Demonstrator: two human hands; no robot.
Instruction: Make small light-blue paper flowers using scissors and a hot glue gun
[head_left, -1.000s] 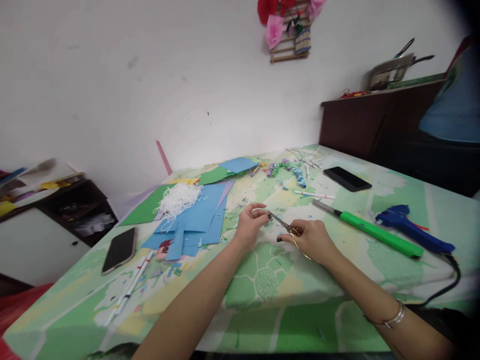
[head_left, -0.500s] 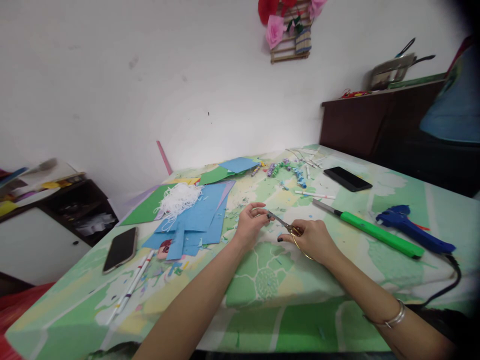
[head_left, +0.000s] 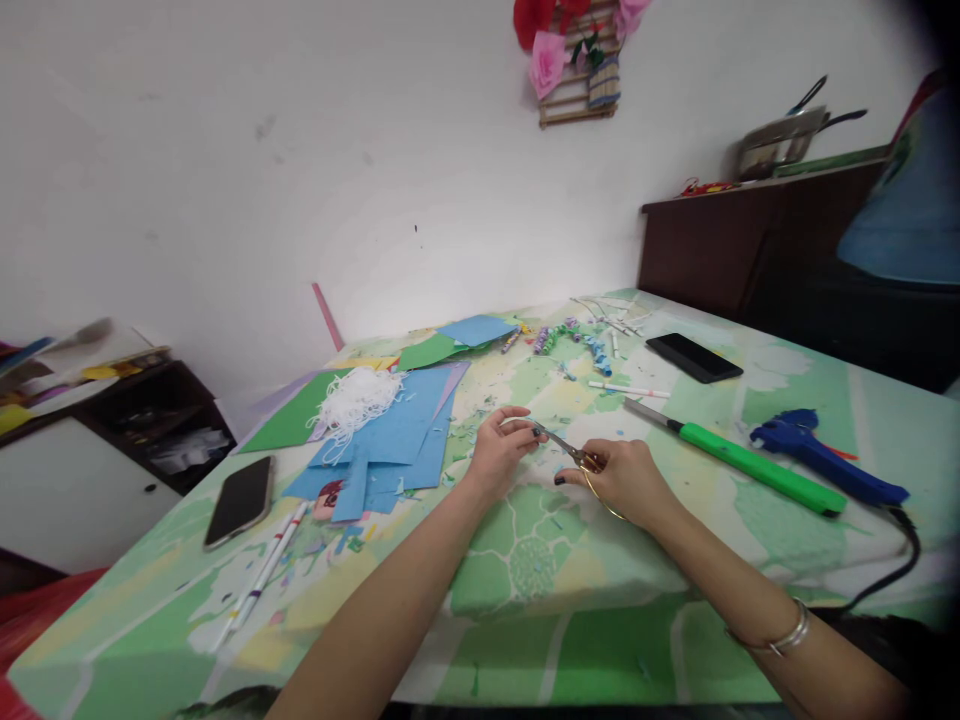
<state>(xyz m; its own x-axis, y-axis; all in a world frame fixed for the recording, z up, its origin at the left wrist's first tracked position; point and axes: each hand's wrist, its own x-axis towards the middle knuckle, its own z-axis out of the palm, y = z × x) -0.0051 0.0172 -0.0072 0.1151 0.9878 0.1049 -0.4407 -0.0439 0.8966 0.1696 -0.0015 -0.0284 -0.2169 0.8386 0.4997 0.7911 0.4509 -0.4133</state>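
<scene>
In my right hand (head_left: 626, 475) is a pair of scissors (head_left: 574, 452) with gold-coloured handles, its blades pointing left. Fingers of my left hand (head_left: 504, 445) are curled together right at the blade tips; whatever they pinch is too small to make out. Both hands are just over the front middle of the patterned tablecloth (head_left: 517, 620). Left of my left hand lie blue paper sheets (head_left: 409, 420), with a tangle of white string (head_left: 360, 400) on top. Small paper scraps are scattered around.
A green-handled cutter (head_left: 757, 465) and a blue glue gun (head_left: 832, 455) with its cord lie at right. Phones lie at left (head_left: 240, 500) and back right (head_left: 694, 357). White markers (head_left: 266, 570) are near the left phone. Curled paper pieces (head_left: 562, 337) sit toward the wall.
Hardly anything differs. My hands and the scissors keep nearly the same place, and the whole view has shifted very slightly.
</scene>
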